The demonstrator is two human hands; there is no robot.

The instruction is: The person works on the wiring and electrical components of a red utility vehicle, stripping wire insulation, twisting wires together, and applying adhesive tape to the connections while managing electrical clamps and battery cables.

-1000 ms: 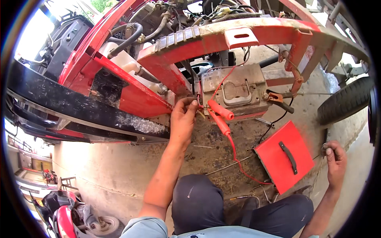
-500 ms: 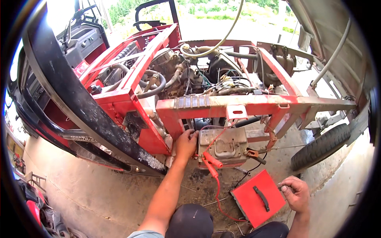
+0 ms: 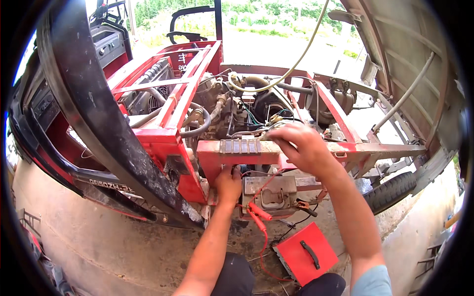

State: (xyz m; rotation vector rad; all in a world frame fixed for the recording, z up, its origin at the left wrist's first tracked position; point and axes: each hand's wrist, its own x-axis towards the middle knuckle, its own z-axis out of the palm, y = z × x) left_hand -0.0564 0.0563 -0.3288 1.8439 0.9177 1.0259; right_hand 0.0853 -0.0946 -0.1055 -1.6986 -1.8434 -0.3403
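Note:
My left hand [image 3: 228, 186] reaches in at the left of the battery [image 3: 264, 190], its curled fingertips partly hidden under the red frame bar [image 3: 210, 153]; what they grip is hidden. My right hand [image 3: 303, 150] is raised over that bar beside the engine wiring [image 3: 249, 116], fingers bent, with any held object not clear. Red clamps [image 3: 257, 212] hang at the battery's left end, and a dark clamp [image 3: 306, 209] is at its right. Their leads run near a red box [image 3: 306, 254] with a black handle on the floor.
A black curved body member [image 3: 103, 123] rises at the left. The open engine bay [image 3: 222, 101] lies beyond the battery, with a pale hose looping above. A raised panel [image 3: 410, 64] and tyre [image 3: 387, 190] are at the right; greenery shows behind the vehicle.
The view has tilted up to show the engine bay. My right hand has risen from beside the red box to above the frame bar; my left hand reaches further under the bar.

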